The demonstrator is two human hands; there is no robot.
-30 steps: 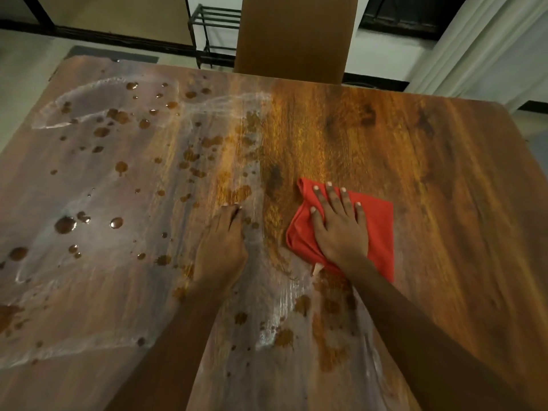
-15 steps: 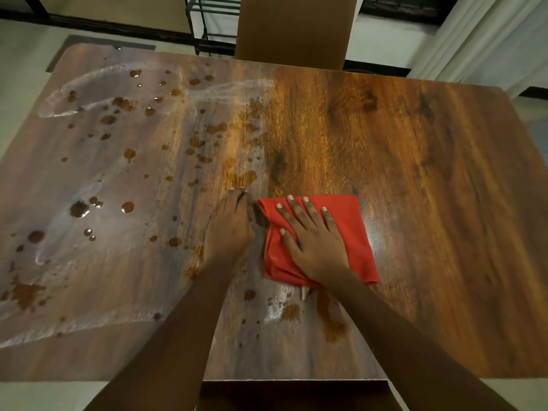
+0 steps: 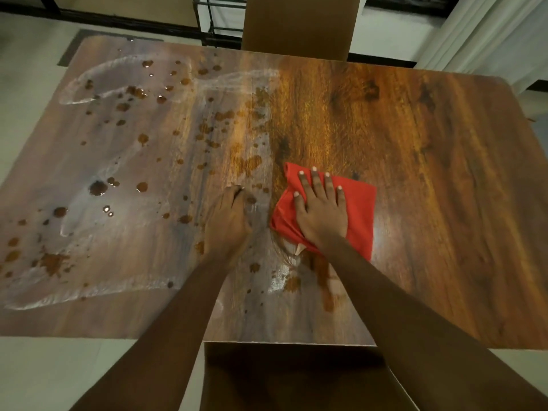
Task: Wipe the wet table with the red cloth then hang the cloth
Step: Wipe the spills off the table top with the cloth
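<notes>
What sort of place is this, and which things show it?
Probably a home dining area: a large wooden table, a chair drawn up at its far side, and a pale curtain beyond.

My right hand [image 3: 321,213] hides the middle of the red cloth [image 3: 360,209]. A pale scrap [image 3: 299,249] at the cloth's near edge is too small to tell. Left of the cloth, my left hand [image 3: 226,222] curls its fingers [image 3: 236,191] under, tips hidden. Far left of the cloth the worktop [image 3: 444,173] runs off frame. Beyond the cloth, a chair [image 3: 296,25] is cut off on top.

Far chair [image 3: 299,25] — black rack [image 3: 211,23] — curtain [image 3: 486,34]
</notes>
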